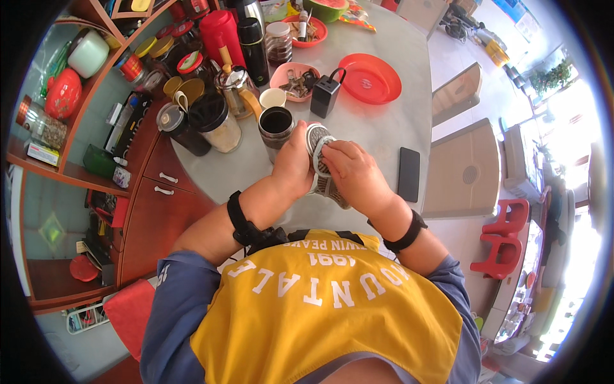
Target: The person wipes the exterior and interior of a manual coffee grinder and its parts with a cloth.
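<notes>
My left hand [293, 165] grips the left side of a grey patterned item [314, 136] with a white rim, whose exact kind I cannot tell. On its right, the fingers of my right hand [357, 175] pinch a pale grey loop or band [318, 156] at the item. More of the grey patterned surface shows below my fingers; the rest is hidden. An uncapped dark cylindrical cup [276, 121] stands upright just left of my left hand. Beyond my hands is a black power bank [325, 96] with a cable loop.
A black phone [408, 174] lies near the table's right edge. Farther back are a red plastic dish [369, 79], a pink bowl [295, 81] of small items and a paper cup [273, 98]. Jars, a glass press pot [236, 91] and flasks crowd the left side. Chairs stand right of the table.
</notes>
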Tool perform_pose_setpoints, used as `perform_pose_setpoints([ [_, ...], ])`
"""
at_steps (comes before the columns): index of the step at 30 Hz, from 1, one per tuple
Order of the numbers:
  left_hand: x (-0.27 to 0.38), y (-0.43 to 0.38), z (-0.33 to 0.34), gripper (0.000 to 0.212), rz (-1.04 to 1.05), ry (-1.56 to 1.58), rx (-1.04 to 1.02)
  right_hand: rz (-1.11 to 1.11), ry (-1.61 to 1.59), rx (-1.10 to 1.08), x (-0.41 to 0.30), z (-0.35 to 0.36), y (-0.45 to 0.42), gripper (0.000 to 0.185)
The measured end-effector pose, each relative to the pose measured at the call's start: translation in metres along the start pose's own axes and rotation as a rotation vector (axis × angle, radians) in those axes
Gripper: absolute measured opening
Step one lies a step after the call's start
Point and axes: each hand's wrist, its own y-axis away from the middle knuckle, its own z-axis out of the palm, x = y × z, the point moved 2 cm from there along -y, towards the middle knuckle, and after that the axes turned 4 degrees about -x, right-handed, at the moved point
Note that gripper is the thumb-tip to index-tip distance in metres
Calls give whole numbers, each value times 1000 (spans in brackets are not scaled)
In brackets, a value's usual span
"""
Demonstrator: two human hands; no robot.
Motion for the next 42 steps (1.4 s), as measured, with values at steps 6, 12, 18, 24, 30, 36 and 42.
perform_pose_setpoints([
  [6,-4,13,16,36,51,35,110,152,13,-7,-5,8,-8,14],
  [12,-13,4,5,37,17,83,56,225,-102,9,0,3,-6,15],
  [18,-8,-4,3,35,128,42,-29,247,-148,92,0,2,1,18],
  [24,-24,-3,-6,36,415,-474,-20,360,-178,124,1,3,-15,13],
  [30,-6,0,5,41,201,-120,-201,857,-874,271,64,2,-5,14],
  [36,8,-11,2,42,54,234,-171,930,-1521,476,67,11,15,15],
  [42,8,-20,4,34,176,326,-181,948,-1627,406,37,21,8,22],
])
